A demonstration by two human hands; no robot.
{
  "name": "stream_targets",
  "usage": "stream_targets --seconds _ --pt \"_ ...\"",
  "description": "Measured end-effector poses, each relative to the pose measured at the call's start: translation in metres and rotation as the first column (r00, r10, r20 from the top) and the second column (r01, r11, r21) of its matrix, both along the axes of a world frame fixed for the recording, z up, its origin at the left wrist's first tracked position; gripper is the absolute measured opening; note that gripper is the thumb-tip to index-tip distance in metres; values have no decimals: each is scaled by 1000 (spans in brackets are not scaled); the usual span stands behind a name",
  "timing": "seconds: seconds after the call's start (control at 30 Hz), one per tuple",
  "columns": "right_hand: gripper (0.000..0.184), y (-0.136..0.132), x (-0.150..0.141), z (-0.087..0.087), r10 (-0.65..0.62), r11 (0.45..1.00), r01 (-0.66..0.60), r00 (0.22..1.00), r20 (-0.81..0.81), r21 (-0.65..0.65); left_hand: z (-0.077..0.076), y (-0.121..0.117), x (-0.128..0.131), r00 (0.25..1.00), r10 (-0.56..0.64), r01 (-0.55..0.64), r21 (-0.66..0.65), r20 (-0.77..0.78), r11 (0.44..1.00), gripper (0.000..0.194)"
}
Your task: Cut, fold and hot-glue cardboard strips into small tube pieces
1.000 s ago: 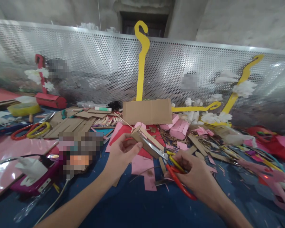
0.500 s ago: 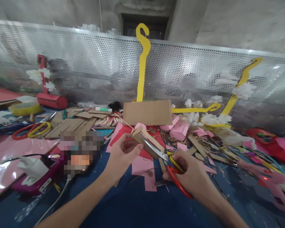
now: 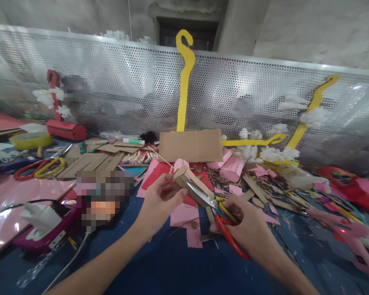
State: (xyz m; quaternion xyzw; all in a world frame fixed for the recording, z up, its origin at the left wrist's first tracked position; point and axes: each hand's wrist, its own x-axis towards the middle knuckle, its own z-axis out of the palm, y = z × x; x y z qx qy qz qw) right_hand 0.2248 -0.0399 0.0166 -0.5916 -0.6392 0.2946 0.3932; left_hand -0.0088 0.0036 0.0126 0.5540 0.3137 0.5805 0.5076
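Fingers of the right hand (image 3: 252,229) are curled through the red and yellow handles of the scissors (image 3: 217,209), whose blades bite into a cardboard strip (image 3: 192,184). Left hand (image 3: 158,200) pinches the strip's near end between thumb and fingertips, holding it just above pink paper scraps (image 3: 184,217) on the blue table (image 3: 172,270). Farther back a brown cardboard sheet (image 3: 190,145) leans beneath a tall yellow hook shape (image 3: 184,78) against the perforated metal panel (image 3: 117,86)
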Motion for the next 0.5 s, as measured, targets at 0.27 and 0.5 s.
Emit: stream_targets --seconds 0.27,0.5 --pt "32 -4 -3 3 7 1000 -7 1000 -10 -6 -2 2 -1 1000 4 -5 -35 -14 999 27" --pt "36 -3 -2 0 10 1000 -10 1000 19 27 -4 3 -1 999 20 -21 -29 -41 999 25"
